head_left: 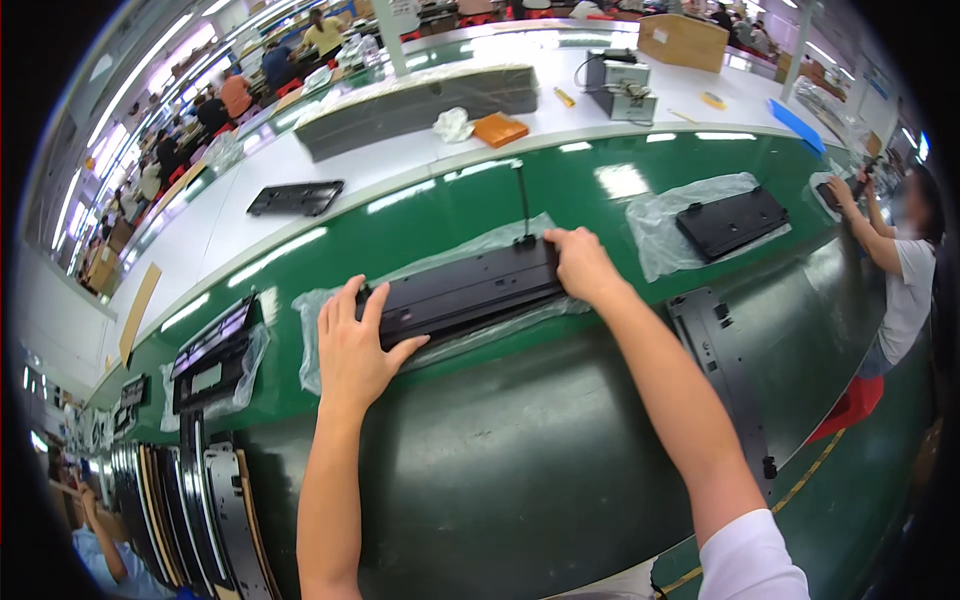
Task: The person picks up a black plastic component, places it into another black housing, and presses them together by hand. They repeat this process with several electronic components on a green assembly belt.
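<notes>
A long black plastic keyboard (pixel 470 287) lies underside up on a clear plastic bag (pixel 312 375) on the green belt. A black cable (pixel 524 195) runs from its far edge. My left hand (pixel 358 345) grips the keyboard's left end, thumb along the near edge and fingers over the far side. My right hand (pixel 583 262) is closed on its right end, fingertips at the far corner. A dark gap shows along the near edge, between the upper cover and the part below. The undersides of my fingers are hidden.
Another black keyboard (pixel 733 222) lies on plastic to the right, and a black part (pixel 215 350) to the left. A loose black panel (pixel 725 370) rests on the near bench; several panels (pixel 190 510) stand at lower left. A co-worker (pixel 900 240) works at far right.
</notes>
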`<state>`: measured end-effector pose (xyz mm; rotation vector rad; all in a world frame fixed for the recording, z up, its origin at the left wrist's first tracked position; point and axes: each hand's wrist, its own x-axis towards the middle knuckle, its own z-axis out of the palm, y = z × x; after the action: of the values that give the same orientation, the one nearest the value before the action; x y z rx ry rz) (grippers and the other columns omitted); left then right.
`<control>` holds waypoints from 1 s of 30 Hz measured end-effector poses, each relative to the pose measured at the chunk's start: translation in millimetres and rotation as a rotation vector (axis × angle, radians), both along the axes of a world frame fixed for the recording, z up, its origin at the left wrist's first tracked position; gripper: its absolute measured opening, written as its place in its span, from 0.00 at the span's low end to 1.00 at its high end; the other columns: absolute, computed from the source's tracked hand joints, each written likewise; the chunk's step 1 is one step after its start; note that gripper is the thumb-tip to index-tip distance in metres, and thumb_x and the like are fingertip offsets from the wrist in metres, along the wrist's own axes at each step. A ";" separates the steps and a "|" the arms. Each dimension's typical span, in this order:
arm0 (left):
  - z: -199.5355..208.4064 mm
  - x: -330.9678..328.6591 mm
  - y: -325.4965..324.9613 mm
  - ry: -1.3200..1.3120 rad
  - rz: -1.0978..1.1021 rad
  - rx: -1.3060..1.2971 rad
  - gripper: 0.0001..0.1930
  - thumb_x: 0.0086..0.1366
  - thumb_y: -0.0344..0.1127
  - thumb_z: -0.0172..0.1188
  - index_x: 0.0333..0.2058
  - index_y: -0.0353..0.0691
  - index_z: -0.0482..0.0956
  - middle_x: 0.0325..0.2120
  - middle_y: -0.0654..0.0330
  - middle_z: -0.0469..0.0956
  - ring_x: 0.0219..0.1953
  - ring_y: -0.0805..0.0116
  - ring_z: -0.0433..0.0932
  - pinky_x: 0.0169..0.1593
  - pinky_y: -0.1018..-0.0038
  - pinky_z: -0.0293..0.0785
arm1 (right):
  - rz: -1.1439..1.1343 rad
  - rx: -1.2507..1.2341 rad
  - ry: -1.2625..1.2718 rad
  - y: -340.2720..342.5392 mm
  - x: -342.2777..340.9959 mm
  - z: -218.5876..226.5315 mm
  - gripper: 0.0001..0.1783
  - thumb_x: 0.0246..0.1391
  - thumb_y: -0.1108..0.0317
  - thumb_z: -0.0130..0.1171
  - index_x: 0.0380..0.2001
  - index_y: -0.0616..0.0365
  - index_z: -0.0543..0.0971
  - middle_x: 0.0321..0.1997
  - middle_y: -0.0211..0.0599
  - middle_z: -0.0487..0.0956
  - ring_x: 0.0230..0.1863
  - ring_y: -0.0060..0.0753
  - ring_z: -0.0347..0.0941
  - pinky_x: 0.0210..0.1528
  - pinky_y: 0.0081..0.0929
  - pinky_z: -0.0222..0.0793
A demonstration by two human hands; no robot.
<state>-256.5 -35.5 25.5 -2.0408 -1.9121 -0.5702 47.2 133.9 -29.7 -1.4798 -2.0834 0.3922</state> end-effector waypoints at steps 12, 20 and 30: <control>-16.8 -62.5 1.1 -0.569 -0.057 0.033 0.20 0.62 0.42 0.74 0.48 0.34 0.84 0.36 0.50 0.86 0.37 0.62 0.84 0.45 0.69 0.78 | 0.140 -0.149 -0.436 51.9 4.2 40.3 0.23 0.52 0.79 0.55 0.50 0.53 0.88 0.49 0.58 0.85 0.53 0.61 0.82 0.59 0.44 0.77; -2.4 -72.9 11.0 -0.562 0.024 -0.130 0.20 0.65 0.49 0.72 0.45 0.39 0.88 0.29 0.54 0.87 0.29 0.67 0.82 0.38 0.71 0.76 | 0.173 -0.331 -0.589 72.6 -6.1 61.1 0.28 0.52 0.80 0.51 0.53 0.49 0.88 0.46 0.53 0.87 0.44 0.49 0.85 0.51 0.40 0.80; 13.6 -74.9 17.8 -0.483 0.004 -0.293 0.25 0.62 0.54 0.74 0.46 0.38 0.89 0.38 0.48 0.88 0.39 0.60 0.85 0.46 0.68 0.79 | 0.203 -0.350 -0.624 77.6 2.4 62.1 0.37 0.40 0.85 0.45 0.53 0.51 0.87 0.42 0.55 0.86 0.42 0.48 0.82 0.51 0.38 0.76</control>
<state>-331.4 -17.7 39.2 -2.2237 -2.3922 -0.8962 49.6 211.5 32.4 -1.7578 -2.7833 0.4259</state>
